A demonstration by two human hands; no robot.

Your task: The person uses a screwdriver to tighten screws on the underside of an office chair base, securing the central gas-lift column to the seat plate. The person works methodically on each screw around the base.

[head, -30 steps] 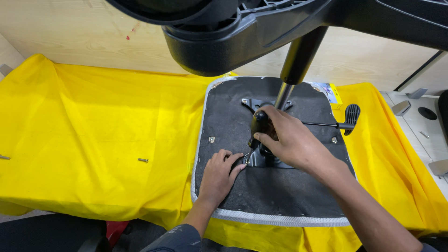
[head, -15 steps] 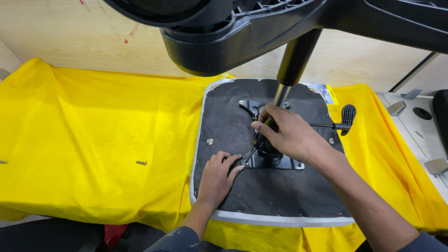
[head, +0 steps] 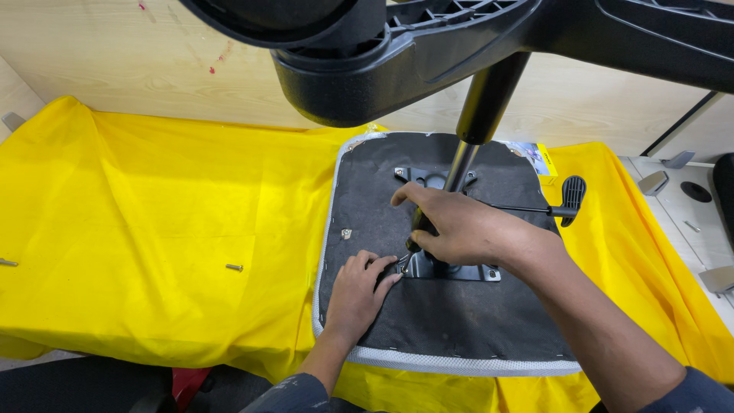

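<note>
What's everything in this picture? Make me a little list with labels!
Left hand: flat on the black underside of the chair seat, fingertips by a corner of the metal plate.
Right hand: wrapped around a screwdriver, tip pointing down at that plate corner.
Chair seat: upside down on a yellow cloth.
Lever: sticks out to the right of the plate.
Chair base: black, up on its column, close to the camera.
Loose screw: on the cloth, left of the seat.
</note>
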